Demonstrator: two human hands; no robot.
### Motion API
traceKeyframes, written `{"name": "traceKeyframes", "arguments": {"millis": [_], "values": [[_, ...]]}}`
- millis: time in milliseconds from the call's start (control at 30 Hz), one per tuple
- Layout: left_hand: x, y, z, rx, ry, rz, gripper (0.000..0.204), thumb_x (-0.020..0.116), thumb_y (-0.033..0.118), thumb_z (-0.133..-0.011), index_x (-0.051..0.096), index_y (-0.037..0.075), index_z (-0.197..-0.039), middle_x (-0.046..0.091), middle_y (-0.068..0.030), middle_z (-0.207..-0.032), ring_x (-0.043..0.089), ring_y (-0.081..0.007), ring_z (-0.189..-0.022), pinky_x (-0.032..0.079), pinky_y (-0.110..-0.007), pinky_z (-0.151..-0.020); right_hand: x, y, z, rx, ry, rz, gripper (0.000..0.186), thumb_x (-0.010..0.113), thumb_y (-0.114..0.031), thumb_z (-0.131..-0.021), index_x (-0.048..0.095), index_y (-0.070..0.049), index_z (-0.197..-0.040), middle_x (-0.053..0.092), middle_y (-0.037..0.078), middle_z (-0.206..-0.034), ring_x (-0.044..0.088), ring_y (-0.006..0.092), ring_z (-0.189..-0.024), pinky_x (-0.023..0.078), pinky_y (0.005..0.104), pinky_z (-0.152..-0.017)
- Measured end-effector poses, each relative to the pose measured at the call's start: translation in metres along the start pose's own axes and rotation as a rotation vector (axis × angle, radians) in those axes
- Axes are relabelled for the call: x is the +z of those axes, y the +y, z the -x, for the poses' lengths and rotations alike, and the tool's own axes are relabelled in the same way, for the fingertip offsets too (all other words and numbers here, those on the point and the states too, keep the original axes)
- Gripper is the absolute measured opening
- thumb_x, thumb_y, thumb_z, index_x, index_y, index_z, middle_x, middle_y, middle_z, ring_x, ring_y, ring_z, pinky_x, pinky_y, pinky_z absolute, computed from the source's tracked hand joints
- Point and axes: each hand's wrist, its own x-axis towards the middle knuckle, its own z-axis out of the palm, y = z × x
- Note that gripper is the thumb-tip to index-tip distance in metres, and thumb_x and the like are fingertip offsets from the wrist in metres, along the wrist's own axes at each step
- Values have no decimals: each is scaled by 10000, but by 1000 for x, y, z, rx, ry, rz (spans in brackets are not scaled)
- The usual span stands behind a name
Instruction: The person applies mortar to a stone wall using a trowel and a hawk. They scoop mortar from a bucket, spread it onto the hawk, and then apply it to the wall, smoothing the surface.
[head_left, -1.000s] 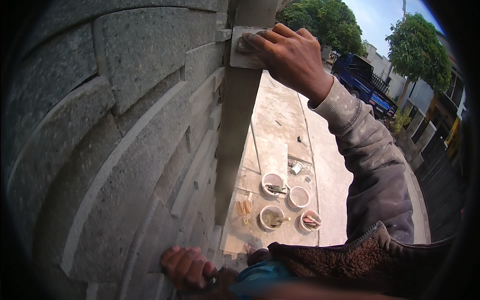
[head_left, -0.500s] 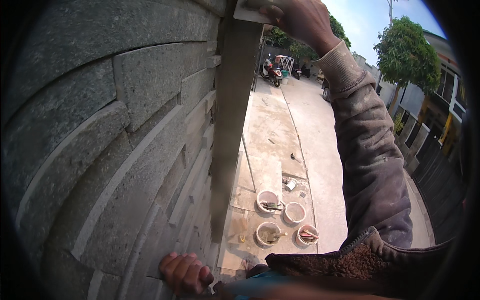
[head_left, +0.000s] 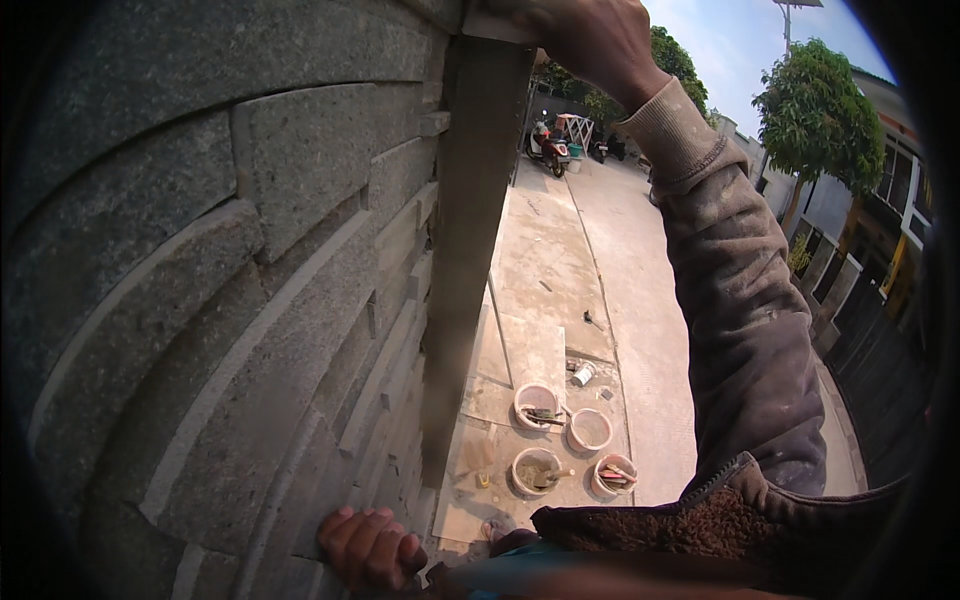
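At the top, my right hand (head_left: pixel 590 40) grips a flat metal trowel (head_left: pixel 493 30), partly out of frame, held against a grey plastered column edge (head_left: pixel 465 180) beside a wall of layered, speckled grey stone blocks (head_left: pixel 180 280). Low at the wall, my left hand (head_left: pixel 372 545) has its fingers curled beside the stone; what they grip, if anything, is hidden.
Far below on the paved ground (head_left: pixel 540 260) stand several buckets (head_left: pixel 590 428) with tools and grey mix, and a white container (head_left: pixel 584 373). Farther back are parked scooters (head_left: pixel 548 145), trees (head_left: pixel 815 100) and a dark fence (head_left: pixel 870 370) with houses behind.
Compared with a second ago, my right hand and the trowel have moved upward along the column, and the view has shifted slightly. My left hand stays curled by the wall.
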Motion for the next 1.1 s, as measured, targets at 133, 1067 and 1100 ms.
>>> {"name": "traceKeyframes", "arguments": {"millis": [133,1067,1100], "values": [[-2,3,3,-14,2,-16,158,516,178,-919,532,60,-1022,595,-98,-961,568,-253,-898,461,-495,-921,10,-2,-1,-16,11,54,232,673,-140,-856,658,-134,-1087,711,28,-953,690,212,-834,547,353,-573],[-5,-1,2,-6,15,-7,151,516,172,-926,542,48,-1008,598,-103,-957,585,-259,-887,475,-498,-907,-2,-43,46,36,-166,-106,213,718,-258,-829,744,-287,-1038,726,-19,-868,702,192,-850,548,370,-679],[-5,-2,0,-3,11,3,149,518,169,-925,543,47,-1009,599,-104,-957,586,-258,-890,475,-497,-906,-11,-38,35,61,-160,-45,250,740,-297,-827,745,-290,-1077,731,-15,-896,705,197,-835,551,368,-670]]}}
